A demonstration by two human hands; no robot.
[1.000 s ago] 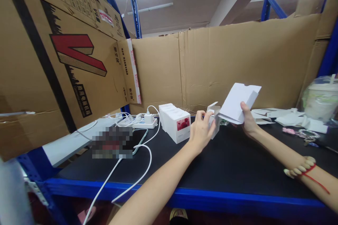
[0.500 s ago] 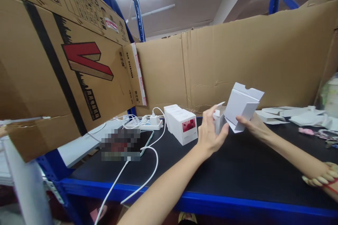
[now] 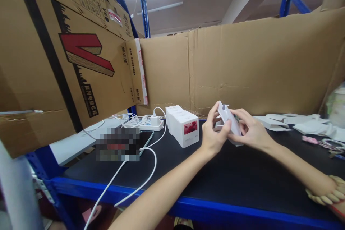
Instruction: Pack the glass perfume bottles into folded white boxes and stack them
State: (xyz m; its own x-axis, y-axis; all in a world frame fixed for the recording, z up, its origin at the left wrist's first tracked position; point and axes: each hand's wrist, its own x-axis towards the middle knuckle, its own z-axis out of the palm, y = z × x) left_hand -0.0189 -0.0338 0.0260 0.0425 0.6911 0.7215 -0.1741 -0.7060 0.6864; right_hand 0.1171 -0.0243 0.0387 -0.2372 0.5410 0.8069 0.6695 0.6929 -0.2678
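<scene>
Between my two hands is a small white carton, tilted, with flaps standing out at its upper end. My left hand grips its left end, thumb on the face towards me. On the other side my right hand holds it, fingers behind and thumb in front. Part of the carton is hidden by my fingers. Just left of my left hand, a row of white boxes stands on the black tabletop; the front one bears a red picture.
Flat white cartons lie at the back right, near a pink item with a chain. A phone, white cables and a power strip occupy the left. Cardboard walls enclose the back and left.
My right hand has brought the carton left and down to my left hand. The carton has turned, so its broad face now shows narrow. Both hands are now closed on it.
</scene>
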